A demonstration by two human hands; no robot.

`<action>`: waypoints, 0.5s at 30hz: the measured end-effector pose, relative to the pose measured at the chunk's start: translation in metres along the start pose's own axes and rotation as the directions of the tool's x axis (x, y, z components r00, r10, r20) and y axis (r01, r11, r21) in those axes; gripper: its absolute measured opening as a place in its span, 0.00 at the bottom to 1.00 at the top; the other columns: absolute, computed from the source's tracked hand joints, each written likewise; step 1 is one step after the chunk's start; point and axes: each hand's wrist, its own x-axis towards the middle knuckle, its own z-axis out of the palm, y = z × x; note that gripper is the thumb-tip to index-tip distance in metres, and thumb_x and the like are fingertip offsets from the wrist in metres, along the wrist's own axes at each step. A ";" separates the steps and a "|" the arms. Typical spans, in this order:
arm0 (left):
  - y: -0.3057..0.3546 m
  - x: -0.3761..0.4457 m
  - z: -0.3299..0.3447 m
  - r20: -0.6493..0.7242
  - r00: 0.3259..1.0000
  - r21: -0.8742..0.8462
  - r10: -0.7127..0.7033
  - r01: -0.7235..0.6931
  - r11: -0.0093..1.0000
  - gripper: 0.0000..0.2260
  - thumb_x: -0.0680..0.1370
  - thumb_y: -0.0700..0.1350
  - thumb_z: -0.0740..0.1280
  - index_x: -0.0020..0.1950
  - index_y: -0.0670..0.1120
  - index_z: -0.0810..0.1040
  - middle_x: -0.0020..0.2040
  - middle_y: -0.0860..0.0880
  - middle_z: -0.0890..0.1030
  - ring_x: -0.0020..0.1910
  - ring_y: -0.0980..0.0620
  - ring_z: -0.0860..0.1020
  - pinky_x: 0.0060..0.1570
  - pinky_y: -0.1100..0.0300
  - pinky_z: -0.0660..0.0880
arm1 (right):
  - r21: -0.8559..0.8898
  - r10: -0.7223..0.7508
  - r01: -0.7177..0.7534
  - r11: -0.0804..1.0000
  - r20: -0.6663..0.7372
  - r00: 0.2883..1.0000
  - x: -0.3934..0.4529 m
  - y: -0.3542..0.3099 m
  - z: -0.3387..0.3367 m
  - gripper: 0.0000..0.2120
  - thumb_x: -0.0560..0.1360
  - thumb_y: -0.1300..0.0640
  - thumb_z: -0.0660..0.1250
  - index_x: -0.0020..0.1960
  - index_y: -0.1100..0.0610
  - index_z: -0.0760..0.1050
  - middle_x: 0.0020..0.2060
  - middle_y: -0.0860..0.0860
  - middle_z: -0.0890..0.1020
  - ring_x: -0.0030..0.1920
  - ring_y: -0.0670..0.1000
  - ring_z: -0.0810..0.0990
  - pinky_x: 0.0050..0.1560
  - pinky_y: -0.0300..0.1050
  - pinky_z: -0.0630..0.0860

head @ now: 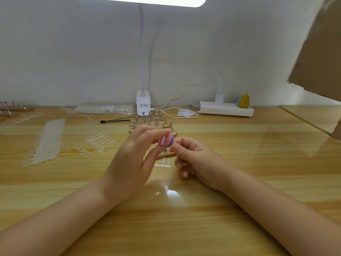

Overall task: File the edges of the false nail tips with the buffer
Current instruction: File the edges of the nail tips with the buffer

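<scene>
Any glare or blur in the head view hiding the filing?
Head view: lamp panel blown out white; its glare patch on the table sits nearer the camera than the hands; buffer slightly soft; wide-angle bends the edges; clear nail tips barely show.

Centre of frame, above a wooden table [184, 228]: left hand [132, 159] pinches a pink-and-purple buffer [167, 141] between thumb and fingers, right hand [193, 156] curled just beside it, fingertips at the buffer's purple end; whatever it holds is too small to make out. Below the hands lies a short strip of clear nail tips [163, 165], more strips [48, 141] at middle left. Behind, a wooden stand of metal pegs [151, 121], a white clamp lamp [143, 104] and a power strip [226, 109] right of centre.
</scene>
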 end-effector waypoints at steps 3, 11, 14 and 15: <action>0.000 -0.002 0.002 0.080 0.992 0.017 -0.096 0.095 0.995 0.15 0.76 0.34 0.68 0.62 0.42 0.77 0.53 0.46 0.78 0.51 0.51 0.77 0.53 0.55 0.76 | 0.034 -0.007 0.007 0.999 0.001 1.000 0.000 0.000 -0.002 0.06 0.72 0.52 0.66 0.44 0.55 0.76 0.37 0.48 0.76 0.30 0.45 0.72 0.26 0.37 0.70; 0.005 -0.003 0.004 0.026 0.999 0.048 0.029 -0.030 0.998 0.13 0.75 0.37 0.69 0.59 0.43 0.75 0.49 0.45 0.76 0.46 0.49 0.77 0.50 0.54 0.76 | 0.030 -0.002 0.001 1.000 0.019 1.000 -0.001 -0.002 0.000 0.06 0.72 0.52 0.66 0.43 0.55 0.75 0.31 0.44 0.77 0.30 0.45 0.72 0.26 0.37 0.68; -0.001 -0.004 0.000 -0.002 0.995 0.114 -0.098 0.097 0.989 0.14 0.72 0.31 0.71 0.57 0.39 0.78 0.46 0.42 0.76 0.44 0.44 0.77 0.45 0.45 0.77 | 0.073 0.024 -0.026 0.997 0.029 0.999 -0.002 -0.005 -0.001 0.07 0.72 0.53 0.65 0.44 0.56 0.74 0.30 0.43 0.77 0.30 0.45 0.72 0.26 0.37 0.68; -0.001 -0.003 -0.001 -0.015 0.998 0.089 -0.067 0.068 0.994 0.13 0.74 0.32 0.70 0.57 0.39 0.77 0.47 0.43 0.76 0.44 0.45 0.77 0.45 0.46 0.77 | 0.067 0.026 -0.028 0.997 0.026 0.999 -0.001 -0.005 0.000 0.06 0.72 0.53 0.65 0.44 0.56 0.74 0.30 0.42 0.77 0.30 0.45 0.72 0.26 0.37 0.68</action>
